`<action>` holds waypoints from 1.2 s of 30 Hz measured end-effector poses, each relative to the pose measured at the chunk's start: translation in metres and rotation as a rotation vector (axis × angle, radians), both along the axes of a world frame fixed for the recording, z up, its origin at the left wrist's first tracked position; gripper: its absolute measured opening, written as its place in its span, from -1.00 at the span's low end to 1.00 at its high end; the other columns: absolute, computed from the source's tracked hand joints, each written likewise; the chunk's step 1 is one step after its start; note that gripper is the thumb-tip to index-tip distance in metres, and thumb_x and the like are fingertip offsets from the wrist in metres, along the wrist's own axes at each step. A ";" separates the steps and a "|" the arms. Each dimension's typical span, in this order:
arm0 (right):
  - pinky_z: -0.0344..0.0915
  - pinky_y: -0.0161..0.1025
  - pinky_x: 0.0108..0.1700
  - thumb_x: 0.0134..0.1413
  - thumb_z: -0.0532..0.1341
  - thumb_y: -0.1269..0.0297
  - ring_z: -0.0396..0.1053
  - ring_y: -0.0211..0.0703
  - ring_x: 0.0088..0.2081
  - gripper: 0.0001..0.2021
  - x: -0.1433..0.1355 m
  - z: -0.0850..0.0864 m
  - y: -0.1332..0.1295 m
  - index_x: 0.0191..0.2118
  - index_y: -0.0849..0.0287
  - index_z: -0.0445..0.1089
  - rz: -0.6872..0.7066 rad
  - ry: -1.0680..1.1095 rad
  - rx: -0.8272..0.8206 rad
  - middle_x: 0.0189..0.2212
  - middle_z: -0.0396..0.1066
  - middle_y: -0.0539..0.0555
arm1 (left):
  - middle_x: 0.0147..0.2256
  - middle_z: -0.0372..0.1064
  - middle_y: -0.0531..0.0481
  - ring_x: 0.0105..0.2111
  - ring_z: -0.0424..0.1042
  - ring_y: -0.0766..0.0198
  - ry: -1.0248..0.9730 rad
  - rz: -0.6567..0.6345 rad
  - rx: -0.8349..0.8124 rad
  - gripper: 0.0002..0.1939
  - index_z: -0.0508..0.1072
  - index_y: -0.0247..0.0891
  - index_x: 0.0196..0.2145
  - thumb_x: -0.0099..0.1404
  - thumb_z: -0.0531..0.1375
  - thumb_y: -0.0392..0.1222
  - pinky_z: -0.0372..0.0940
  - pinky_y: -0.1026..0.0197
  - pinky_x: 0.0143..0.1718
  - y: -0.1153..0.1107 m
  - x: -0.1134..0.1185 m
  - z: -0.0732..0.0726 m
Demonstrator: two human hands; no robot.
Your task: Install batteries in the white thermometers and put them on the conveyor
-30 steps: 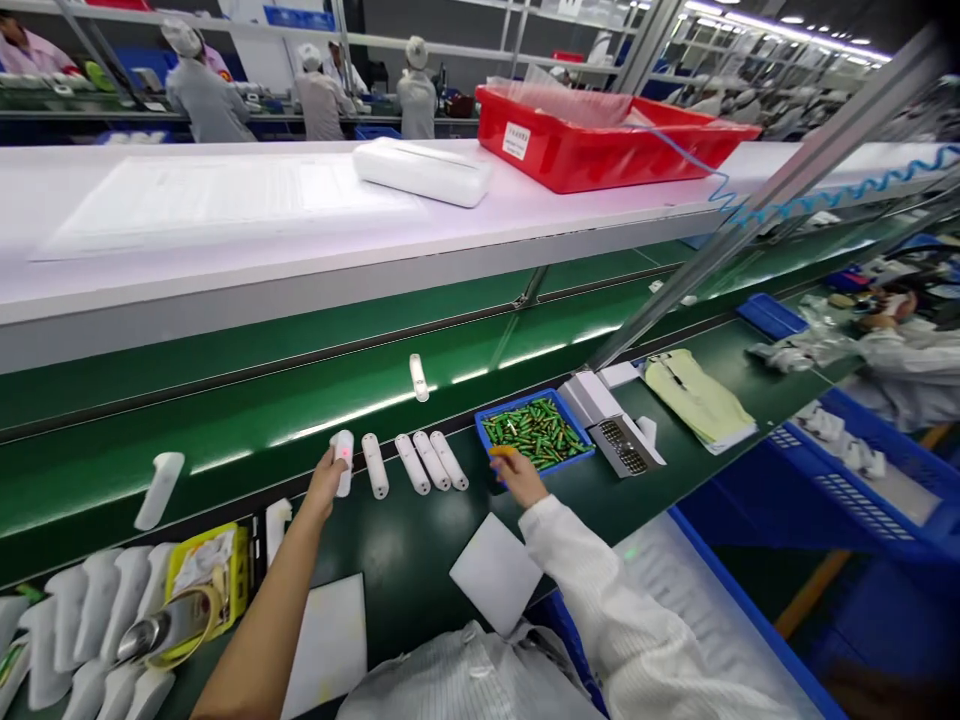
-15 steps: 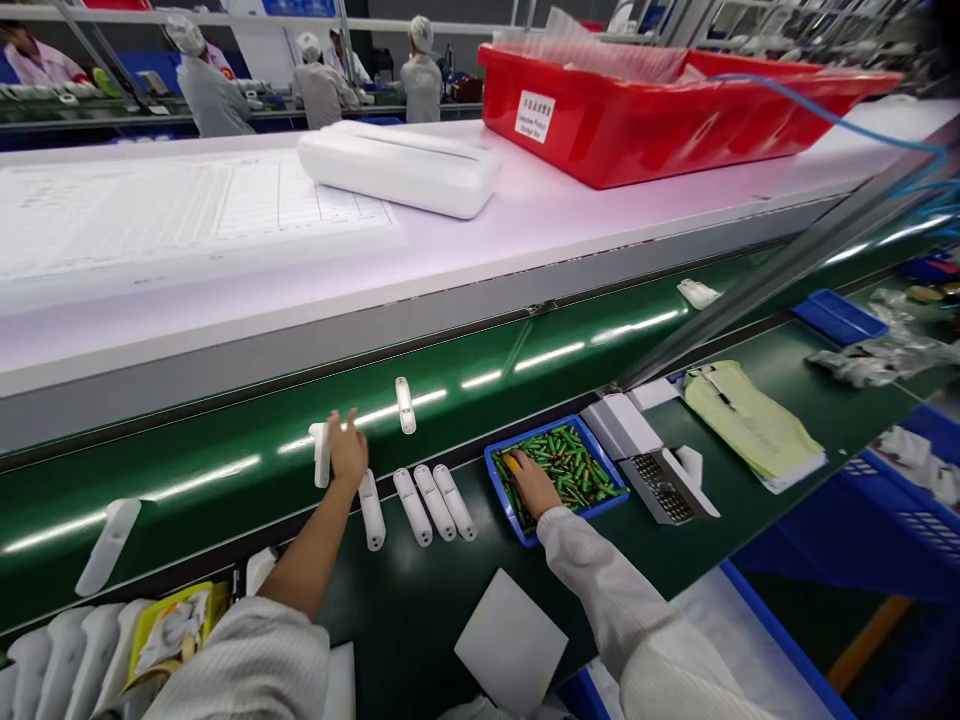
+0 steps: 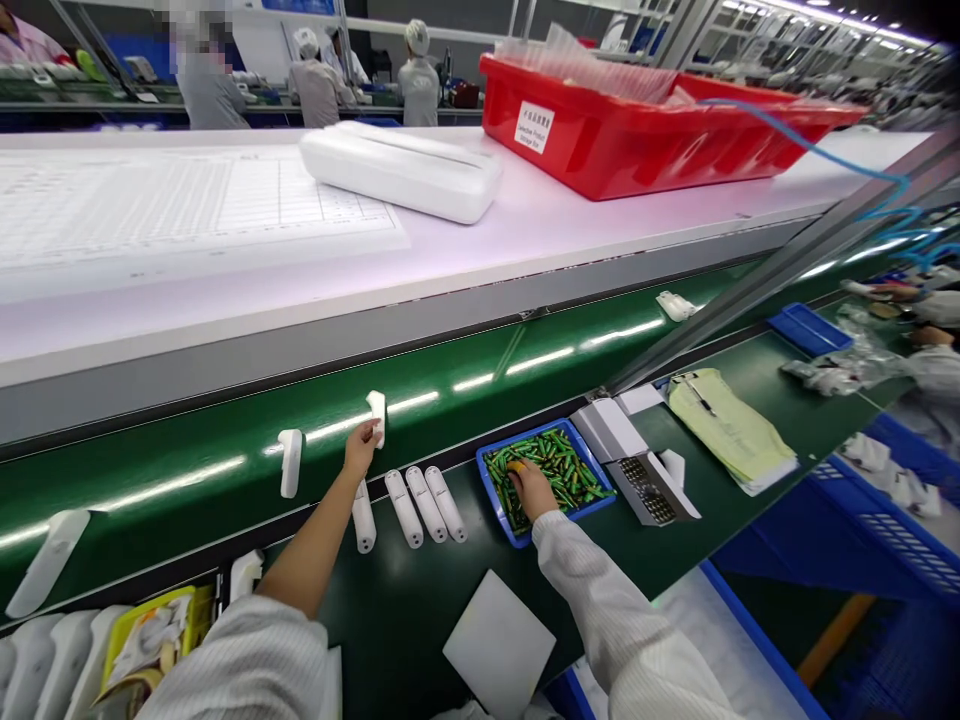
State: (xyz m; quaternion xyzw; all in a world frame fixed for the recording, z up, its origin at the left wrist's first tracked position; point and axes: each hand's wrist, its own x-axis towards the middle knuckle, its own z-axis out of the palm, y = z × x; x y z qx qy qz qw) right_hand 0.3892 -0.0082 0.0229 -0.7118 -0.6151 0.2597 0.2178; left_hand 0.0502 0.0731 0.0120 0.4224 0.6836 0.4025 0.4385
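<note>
My left hand (image 3: 363, 446) pinches the lower part of a white plastic piece (image 3: 378, 415) over the green belt (image 3: 247, 440). Inside the blue tray (image 3: 491, 503), my right hand (image 3: 532, 488) bends its fingers down among green screw-like parts (image 3: 570, 460); a small yellow spot shows at its fingertips, and what they hold is too small to name. Several long white housings (image 3: 405, 510) lie side by side on the green table between my hands. Another white piece (image 3: 291, 463) lies on the belt left of my left hand.
An open grey-white box (image 3: 652, 490) and yellow papers (image 3: 731, 430) lie right of the tray. A white square pad (image 3: 499, 640) is near the front edge. A red bin (image 3: 585, 140) stands on the shelf. Another person's hand (image 3: 930, 338) shows at far right.
My left hand has moved right and closed on a white piece. The pieces on the belt have shifted left. My right hand stays in the tray, its fingers slightly more bent.
</note>
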 end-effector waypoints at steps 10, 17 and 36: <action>0.36 -0.31 -0.40 0.22 0.14 0.18 0.35 -0.32 -0.43 -0.77 -0.014 0.056 -0.009 -0.17 0.27 0.34 -0.349 0.657 -0.091 -0.35 0.37 0.01 | -0.01 0.35 -0.08 0.03 0.35 0.18 -0.684 0.041 -0.029 -0.06 -0.12 0.03 0.23 0.04 0.32 -0.29 0.28 0.14 0.02 -0.172 -0.016 0.095; -0.04 -0.48 -0.72 0.12 0.20 0.09 -0.01 -0.51 -0.70 -0.71 -0.073 0.125 -0.063 -0.37 0.26 0.30 -0.247 1.113 -0.161 -0.56 0.26 -0.10 | -0.27 0.36 0.02 -0.31 0.36 0.35 -0.811 0.173 0.016 -0.52 0.35 -0.17 -0.07 0.03 0.34 -0.14 0.30 0.37 -0.36 -0.242 0.008 0.145; 0.16 -0.29 -0.46 0.26 0.01 0.18 0.26 -0.28 -0.53 -0.75 -0.194 0.211 -0.219 -0.40 0.13 0.29 0.830 0.401 0.369 -0.48 0.35 0.01 | -0.47 0.23 0.02 -0.37 0.32 0.32 -1.136 0.383 0.411 -0.66 0.40 -0.32 -0.48 0.30 -0.03 -0.11 0.30 0.11 -0.02 -0.298 0.019 0.226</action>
